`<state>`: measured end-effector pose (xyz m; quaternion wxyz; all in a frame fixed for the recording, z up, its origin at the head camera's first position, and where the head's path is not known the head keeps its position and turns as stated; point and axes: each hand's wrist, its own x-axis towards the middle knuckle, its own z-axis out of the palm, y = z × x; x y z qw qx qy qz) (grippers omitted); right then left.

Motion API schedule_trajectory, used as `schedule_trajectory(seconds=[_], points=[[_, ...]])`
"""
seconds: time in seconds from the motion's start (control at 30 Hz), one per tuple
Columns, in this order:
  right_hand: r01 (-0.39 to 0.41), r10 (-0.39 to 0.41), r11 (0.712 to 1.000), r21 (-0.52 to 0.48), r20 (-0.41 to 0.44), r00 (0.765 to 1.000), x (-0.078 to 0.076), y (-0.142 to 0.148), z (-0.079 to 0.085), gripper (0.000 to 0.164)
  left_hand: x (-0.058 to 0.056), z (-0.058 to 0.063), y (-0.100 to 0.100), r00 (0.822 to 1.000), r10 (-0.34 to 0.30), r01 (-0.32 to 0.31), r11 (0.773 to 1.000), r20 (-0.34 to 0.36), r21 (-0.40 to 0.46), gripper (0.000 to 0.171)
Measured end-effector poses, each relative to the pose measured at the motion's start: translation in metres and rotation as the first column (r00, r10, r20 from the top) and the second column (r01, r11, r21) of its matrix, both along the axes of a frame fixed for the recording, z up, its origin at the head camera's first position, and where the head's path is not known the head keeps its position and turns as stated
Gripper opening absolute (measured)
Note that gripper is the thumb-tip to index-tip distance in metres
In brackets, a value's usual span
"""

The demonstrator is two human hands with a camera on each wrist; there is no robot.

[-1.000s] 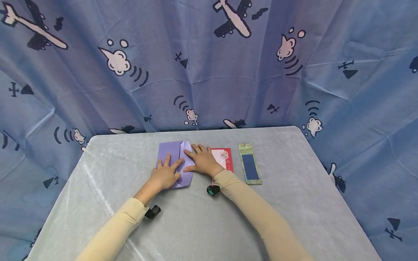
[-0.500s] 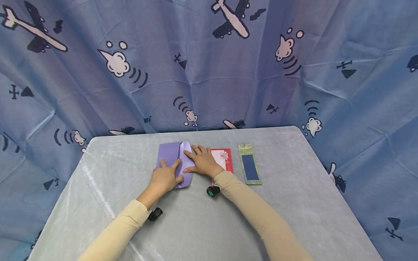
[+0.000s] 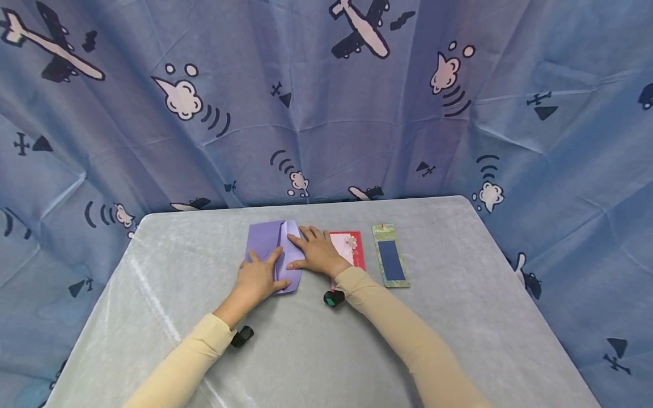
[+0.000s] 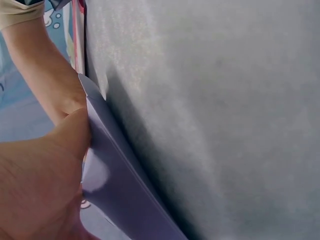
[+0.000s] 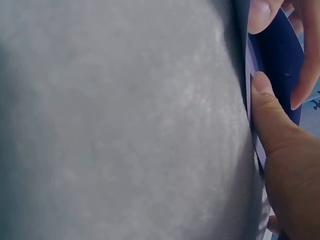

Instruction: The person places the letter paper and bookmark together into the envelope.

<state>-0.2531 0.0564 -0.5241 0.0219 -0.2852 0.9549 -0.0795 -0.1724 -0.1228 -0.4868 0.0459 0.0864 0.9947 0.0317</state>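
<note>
A purple envelope (image 3: 262, 237) lies at the far middle-left of the table, its lighter flap (image 3: 291, 249) folded out on the right. My left hand (image 3: 255, 279) rests across its lower part with fingers spread, the thumb reaching onto the flap. On the flap's right edge my right hand (image 3: 319, 255) presses with straight, spread fingers. Its wrist covers part of a red and pink card (image 3: 355, 249) with a flower print. In the left wrist view the envelope (image 4: 122, 175) shows edge-on beside the left thumb. The right thumb (image 5: 267, 107) lies against the envelope's near edge in the right wrist view.
To the right lies a green patterned strip with a dark blue panel (image 3: 391, 260). The grey cloth-covered table (image 3: 316, 351) ends at the back against a blue curtain (image 3: 326, 113) printed with airplanes.
My left hand has slid slightly down toward me on the envelope, uncovering more of its upper left part. The right hand stays in place on the flap.
</note>
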Motion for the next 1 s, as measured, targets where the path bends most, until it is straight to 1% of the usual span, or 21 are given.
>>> schedule_trajectory(seconds=[0.13,0.3,0.63,0.73,0.87,1.0], points=[[-0.003,0.003,1.000,-0.005,-0.004,1.000,-0.0011,0.0002,-0.0010,0.088,0.0001,-0.0034,-0.0014,0.999,-0.007,0.008,1.000,-0.037,0.016,0.091],[-0.012,0.012,1.000,-0.021,-0.006,1.000,-0.0007,0.0004,-0.0001,0.088,0.0010,-0.0039,-0.0026,0.997,-0.024,0.026,0.999,-0.072,0.033,0.090],[0.009,-0.009,1.000,-0.016,0.032,0.999,-0.0005,-0.0004,0.0029,0.089,0.0035,-0.0079,-0.0042,0.989,-0.032,0.041,0.997,-0.143,0.063,0.091],[0.011,-0.009,0.999,-0.040,0.044,0.999,-0.0008,-0.0004,0.0030,0.089,0.0037,-0.0074,-0.0045,0.990,-0.027,0.039,0.996,-0.141,0.080,0.091],[0.007,-0.004,0.997,-0.075,0.044,0.999,-0.0013,0.0003,0.0021,0.090,0.0041,-0.0060,-0.0046,0.993,-0.018,0.030,0.994,-0.114,0.101,0.092],[0.010,-0.006,0.997,-0.082,0.042,0.999,-0.0021,0.0004,0.0010,0.090,0.0035,-0.0074,-0.0051,0.994,-0.015,0.026,0.994,-0.110,0.102,0.092]])
